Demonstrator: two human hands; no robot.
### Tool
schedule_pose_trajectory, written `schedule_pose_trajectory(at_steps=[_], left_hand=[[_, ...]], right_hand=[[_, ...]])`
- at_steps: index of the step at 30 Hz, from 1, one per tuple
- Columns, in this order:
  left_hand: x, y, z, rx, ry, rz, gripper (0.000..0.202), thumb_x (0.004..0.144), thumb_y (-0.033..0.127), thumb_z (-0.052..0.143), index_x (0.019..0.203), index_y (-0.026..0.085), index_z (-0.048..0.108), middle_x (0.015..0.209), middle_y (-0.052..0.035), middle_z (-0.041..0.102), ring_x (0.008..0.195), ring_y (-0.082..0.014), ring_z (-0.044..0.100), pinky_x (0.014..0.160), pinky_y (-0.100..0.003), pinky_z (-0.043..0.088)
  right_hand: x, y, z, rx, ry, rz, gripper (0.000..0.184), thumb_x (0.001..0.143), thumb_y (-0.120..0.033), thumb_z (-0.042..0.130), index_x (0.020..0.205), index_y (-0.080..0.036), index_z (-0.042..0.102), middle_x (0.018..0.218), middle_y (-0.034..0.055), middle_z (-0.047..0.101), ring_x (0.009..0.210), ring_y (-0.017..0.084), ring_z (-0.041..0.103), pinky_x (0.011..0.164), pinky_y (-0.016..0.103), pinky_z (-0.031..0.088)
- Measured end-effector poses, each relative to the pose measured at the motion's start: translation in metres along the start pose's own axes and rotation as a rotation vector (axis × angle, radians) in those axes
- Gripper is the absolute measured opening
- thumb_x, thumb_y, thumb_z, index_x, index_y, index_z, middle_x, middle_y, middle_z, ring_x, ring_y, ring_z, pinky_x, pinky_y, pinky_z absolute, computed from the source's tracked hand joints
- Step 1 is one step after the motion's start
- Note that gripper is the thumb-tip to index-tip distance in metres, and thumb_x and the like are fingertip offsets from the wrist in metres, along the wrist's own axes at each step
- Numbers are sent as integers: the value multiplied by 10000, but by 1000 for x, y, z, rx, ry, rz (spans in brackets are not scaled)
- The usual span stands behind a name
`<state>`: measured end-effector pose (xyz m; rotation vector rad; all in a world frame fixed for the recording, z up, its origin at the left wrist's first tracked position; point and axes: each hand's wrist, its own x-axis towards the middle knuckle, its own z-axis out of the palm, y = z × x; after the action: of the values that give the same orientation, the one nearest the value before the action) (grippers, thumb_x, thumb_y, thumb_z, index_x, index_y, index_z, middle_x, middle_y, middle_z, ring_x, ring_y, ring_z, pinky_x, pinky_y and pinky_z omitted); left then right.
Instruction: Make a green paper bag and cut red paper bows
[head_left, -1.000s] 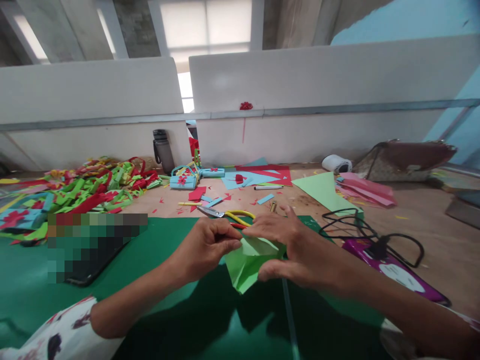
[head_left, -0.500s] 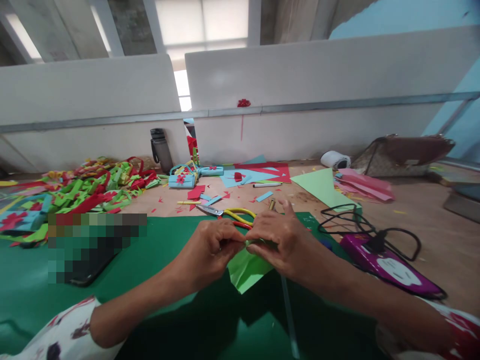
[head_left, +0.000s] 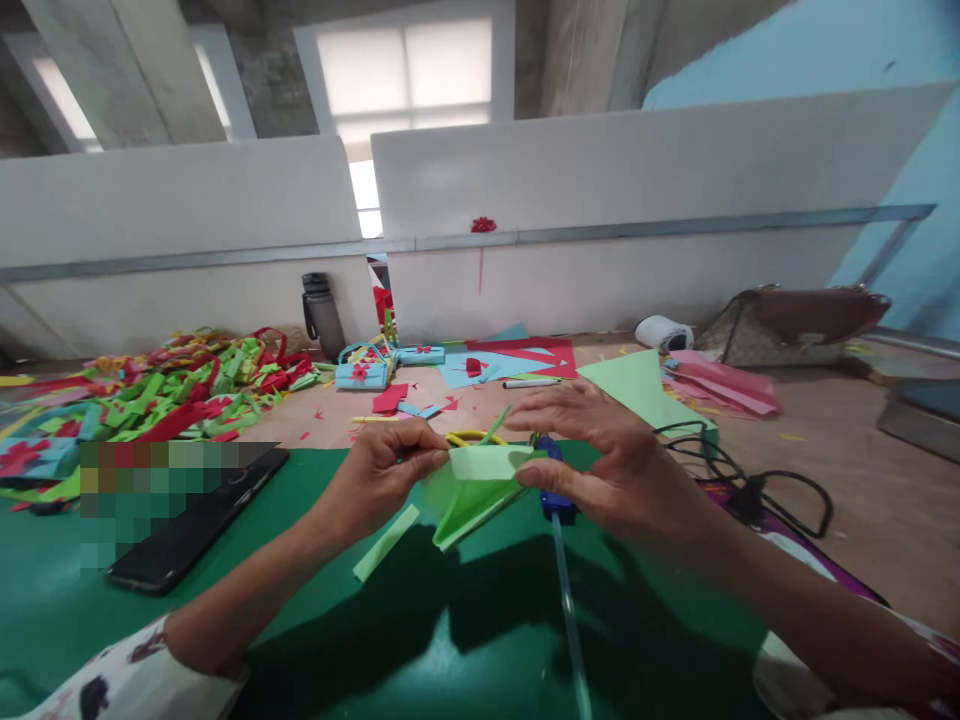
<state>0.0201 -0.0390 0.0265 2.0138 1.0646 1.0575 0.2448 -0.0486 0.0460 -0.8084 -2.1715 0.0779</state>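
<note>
Both my hands hold a folded light green paper (head_left: 472, 485) above the dark green mat (head_left: 300, 620). My left hand (head_left: 382, 475) pinches its left top edge with fingers closed. My right hand (head_left: 600, 450) grips the right side with thumb and forefinger, the other fingers stretched out. A narrow light green strip (head_left: 386, 542) lies on the mat just below my left hand. Yellow-handled scissors (head_left: 469, 437) lie partly hidden behind the paper. A blue tool with a clear rod (head_left: 559, 520) lies under my right hand.
A black phone (head_left: 195, 520) lies on the mat at left. A heap of green and red paper strips (head_left: 165, 385) fills the far left. Coloured sheets (head_left: 517, 358), a light green sheet (head_left: 637, 385), a black cable (head_left: 742, 480), a brown bag (head_left: 795, 325) and a dark bottle (head_left: 322, 315) stand beyond.
The folded paper has been lifted off the mat and turned edge-up between my hands. A narrow green strip now lies on the mat below my left hand. The camera tilted down.
</note>
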Motion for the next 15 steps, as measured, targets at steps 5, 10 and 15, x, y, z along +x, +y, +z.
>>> schedule_pose_trajectory(at_steps=[5,10,15], left_hand=[[-1,1,0,-84,-16,-52,195,771,258,548,640,127,610,611,-1,526,603,-120,444,578,-235,349],[-3,-1,5,-66,-38,-16,179,771,262,567,670,130,632,635,-9,553,616,-122,469,582,-228,371],[-3,-1,13,-110,-22,-52,98,705,222,647,671,133,673,622,-11,614,594,-119,502,568,-220,402]], right_hand=[[1,0,-2,-88,-78,-71,195,751,-119,624,901,-243,645,950,7,673,1022,223,557,970,499,278],[-4,-4,9,-180,-13,-69,255,720,-13,517,822,-221,624,821,-5,666,1032,231,532,964,530,192],[-7,-5,17,-167,18,-90,195,746,-44,522,780,-208,621,741,-7,642,937,218,548,946,514,168]])
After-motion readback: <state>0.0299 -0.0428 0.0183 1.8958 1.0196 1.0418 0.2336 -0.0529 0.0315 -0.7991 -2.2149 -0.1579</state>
